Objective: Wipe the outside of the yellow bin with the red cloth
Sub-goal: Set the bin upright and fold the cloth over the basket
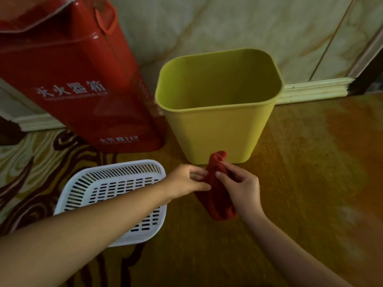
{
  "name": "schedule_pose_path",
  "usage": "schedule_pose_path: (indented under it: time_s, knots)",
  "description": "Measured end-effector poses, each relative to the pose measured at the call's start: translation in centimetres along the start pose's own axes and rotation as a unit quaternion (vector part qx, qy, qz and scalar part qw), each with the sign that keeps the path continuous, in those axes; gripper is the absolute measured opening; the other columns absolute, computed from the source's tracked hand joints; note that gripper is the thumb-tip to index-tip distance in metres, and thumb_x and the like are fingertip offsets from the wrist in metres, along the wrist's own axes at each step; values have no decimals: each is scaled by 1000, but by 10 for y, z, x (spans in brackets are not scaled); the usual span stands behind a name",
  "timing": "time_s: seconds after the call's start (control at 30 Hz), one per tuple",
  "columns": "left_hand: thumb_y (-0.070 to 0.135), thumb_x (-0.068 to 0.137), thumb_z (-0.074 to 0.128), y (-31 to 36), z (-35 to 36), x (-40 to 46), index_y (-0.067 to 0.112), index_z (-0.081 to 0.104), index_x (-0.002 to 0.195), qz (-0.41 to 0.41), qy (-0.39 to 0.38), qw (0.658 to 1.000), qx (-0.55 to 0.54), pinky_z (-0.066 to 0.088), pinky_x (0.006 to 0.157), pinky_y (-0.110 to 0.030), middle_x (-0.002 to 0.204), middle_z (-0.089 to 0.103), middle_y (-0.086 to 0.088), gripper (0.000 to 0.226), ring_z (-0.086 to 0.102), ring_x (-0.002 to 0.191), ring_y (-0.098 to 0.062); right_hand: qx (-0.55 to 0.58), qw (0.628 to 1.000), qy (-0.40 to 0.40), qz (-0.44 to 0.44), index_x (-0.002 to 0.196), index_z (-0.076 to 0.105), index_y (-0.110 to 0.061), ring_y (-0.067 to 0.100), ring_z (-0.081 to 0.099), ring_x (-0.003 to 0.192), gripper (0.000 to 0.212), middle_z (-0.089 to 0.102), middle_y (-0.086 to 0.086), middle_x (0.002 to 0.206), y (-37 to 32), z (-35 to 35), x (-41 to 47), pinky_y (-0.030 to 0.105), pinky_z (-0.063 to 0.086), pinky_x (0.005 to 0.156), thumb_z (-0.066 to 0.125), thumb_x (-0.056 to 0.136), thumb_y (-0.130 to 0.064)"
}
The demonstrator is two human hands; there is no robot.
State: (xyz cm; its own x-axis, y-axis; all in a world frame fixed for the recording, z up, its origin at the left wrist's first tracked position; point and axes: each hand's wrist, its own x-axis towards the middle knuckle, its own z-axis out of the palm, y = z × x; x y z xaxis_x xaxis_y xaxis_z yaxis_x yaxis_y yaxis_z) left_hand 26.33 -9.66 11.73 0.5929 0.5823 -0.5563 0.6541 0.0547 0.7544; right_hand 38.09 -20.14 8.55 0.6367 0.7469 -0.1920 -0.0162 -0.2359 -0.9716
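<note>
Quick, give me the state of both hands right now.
Left hand: closed, pinching the red cloth.
Right hand: closed, pinching the same red cloth.

Indoor spot at floor level, likely a corridor or lobby of a building; cannot tell home from public premises. Glossy floor [310, 162] with orange-brown marbling and a dark swirl pattern to the left. Pale veined stone-look wall [207, 27] with a moulded skirting [315, 90]. Red fire extinguisher box [78, 79], printed with Chinese characters, stands against the wall. A bin [217, 129] and white basket [116, 195] sit on the floor.
</note>
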Motion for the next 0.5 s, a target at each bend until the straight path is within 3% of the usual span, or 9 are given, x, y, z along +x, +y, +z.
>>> schedule_pose_path:
  time_s: [0.13, 0.27, 0.4, 0.5]
  knots:
    - [11, 72, 72, 0, -20, 0, 12, 68, 95, 5, 12, 1000, -11, 48, 78, -21, 93, 66, -9, 24, 63, 86, -15, 29, 999, -42, 18, 101, 71, -22, -2, 65, 86, 28, 69, -18, 90, -12, 10, 10, 20, 53, 79, 75, 73, -19]
    - [1, 78, 63, -8, -52, -14, 20, 68, 87, 23, -4, 994, -107, 53, 69, -17, 77, 69, 4, 21, 66, 71, -4, 105, 984, -141, 25, 89, 71, -23, -1, 68, 74, 23, 72, -13, 80, -39, 31, 23, 11, 51, 64, 72, 74, -5]
    - [0, 80, 59, -29, -92, -34, 20, 68, 91, 27, 14, 978, -207, 55, 63, -21, 74, 74, 7, 25, 70, 74, -6, 91, 971, -222, 18, 97, 69, -16, 1, 66, 72, 29, 72, 3, 89, -68, 73, 35, 13, 52, 70, 69, 75, 2]
    - [1, 79, 60, -55, -126, -48, 18, 68, 95, 27, 61, 967, -247, 57, 66, -22, 81, 72, 3, 25, 70, 77, -8, 65, 956, -285, 19, 108, 65, -7, 5, 65, 77, 35, 69, 11, 102, -82, 117, 40, 17, 52, 80, 67, 75, 5]
